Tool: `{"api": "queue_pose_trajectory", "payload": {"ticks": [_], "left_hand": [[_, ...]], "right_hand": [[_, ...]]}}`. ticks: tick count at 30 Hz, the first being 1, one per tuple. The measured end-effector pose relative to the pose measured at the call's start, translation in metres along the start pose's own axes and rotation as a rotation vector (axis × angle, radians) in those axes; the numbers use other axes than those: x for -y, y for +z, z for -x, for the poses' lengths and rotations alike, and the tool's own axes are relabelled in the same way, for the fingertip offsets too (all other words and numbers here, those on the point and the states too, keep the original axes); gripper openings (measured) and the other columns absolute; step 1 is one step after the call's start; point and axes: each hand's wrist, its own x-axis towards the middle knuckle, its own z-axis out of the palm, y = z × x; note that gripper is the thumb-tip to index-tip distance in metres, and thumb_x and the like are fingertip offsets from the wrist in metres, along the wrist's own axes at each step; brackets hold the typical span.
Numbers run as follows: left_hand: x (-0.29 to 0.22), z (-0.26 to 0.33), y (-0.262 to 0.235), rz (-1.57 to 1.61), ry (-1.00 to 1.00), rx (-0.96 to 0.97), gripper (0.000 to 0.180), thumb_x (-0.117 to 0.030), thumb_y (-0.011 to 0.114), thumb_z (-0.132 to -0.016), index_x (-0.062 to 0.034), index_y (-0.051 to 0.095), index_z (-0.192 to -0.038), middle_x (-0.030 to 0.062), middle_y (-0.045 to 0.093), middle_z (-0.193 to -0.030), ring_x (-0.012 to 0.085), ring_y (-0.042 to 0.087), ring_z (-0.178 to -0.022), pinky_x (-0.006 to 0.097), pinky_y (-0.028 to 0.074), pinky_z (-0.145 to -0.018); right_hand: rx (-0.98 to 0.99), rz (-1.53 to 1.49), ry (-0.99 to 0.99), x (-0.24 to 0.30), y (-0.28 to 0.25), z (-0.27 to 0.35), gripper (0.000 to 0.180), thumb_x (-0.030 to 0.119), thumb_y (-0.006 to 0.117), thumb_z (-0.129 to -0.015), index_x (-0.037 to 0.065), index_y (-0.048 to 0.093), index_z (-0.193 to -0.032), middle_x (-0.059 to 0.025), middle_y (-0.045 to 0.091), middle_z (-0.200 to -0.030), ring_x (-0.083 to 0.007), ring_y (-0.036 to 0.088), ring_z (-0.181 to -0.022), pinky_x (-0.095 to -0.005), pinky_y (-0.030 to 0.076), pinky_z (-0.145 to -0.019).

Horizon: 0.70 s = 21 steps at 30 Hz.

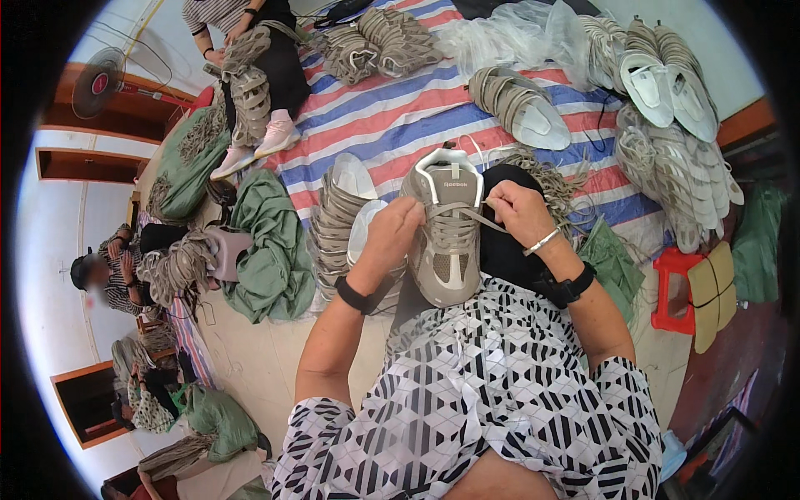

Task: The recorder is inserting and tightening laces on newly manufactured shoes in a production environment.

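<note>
A taupe sneaker upper (444, 279) with a pale lining lies on my lap, its toe pointing toward me. Flat beige shoelace (454, 222) crosses its tongue in several rows. My right hand (522, 212) pinches a stretch of the lace on the right side, and it runs taut from the eyelets to the fingers. At the left edge of the upper, my left hand (395, 231) is closed, with its fingertips by the eyelets; the lace there is mostly hidden by the fingers.
Stacked uppers (340, 204) stand left of my knee, and more (521, 112) lie on the striped sheet (367, 125) ahead. Loose laces (550, 179) lie beyond my right knee. A red stool (672, 287) stands to the right. A co-worker's hands (218, 57) handle uppers at the far left.
</note>
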Motion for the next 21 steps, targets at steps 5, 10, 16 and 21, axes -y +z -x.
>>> {"api": "queue_pose_trajectory", "payload": {"ticks": [5,10,16,21], "left_hand": [[-0.001,-0.005,0.001,0.231,-0.079,-0.017,0.029,-0.023,0.049,-0.096,-0.0012,0.056,-0.078,0.0028,0.047,-0.065,0.0111,0.046,-0.064,0.027,0.039,-0.059],[-0.007,-0.005,0.001,0.136,-0.123,-0.034,0.029,-0.026,0.049,-0.093,-0.0020,0.060,-0.080,0.0154,0.060,-0.075,0.0302,0.060,-0.070,0.038,0.045,-0.064],[-0.014,-0.020,-0.015,-0.022,-0.123,0.139,0.027,-0.023,0.048,-0.090,-0.0012,0.057,-0.077,0.0178,0.060,-0.077,0.0340,0.061,-0.075,0.044,0.045,-0.064],[-0.037,-0.031,-0.003,-0.656,0.168,0.063,0.016,-0.024,0.061,-0.084,-0.0087,0.061,-0.087,0.0107,0.057,-0.081,0.0313,0.060,-0.081,0.044,0.050,-0.067]], "right_hand": [[-0.170,0.253,-0.299,-0.002,0.013,0.002,0.006,0.013,0.061,-0.086,0.007,0.058,-0.087,-0.0128,0.063,-0.077,-0.0338,0.063,-0.069,-0.0420,0.049,-0.059],[0.048,0.179,-0.186,0.001,-0.001,-0.006,0.006,0.012,0.058,-0.086,0.006,0.057,-0.088,-0.0126,0.063,-0.076,-0.0341,0.063,-0.072,-0.0425,0.049,-0.062],[0.150,0.241,-0.322,-0.002,-0.013,-0.013,0.008,0.005,0.058,-0.084,0.004,0.058,-0.092,-0.0115,0.062,-0.071,-0.0264,0.065,-0.066,-0.0358,0.050,-0.060],[0.061,0.487,-0.501,0.009,-0.018,-0.016,0.020,0.005,0.064,-0.076,0.009,0.059,-0.094,-0.0092,0.058,-0.100,-0.0291,0.061,-0.082,-0.0371,0.050,-0.067]]}}
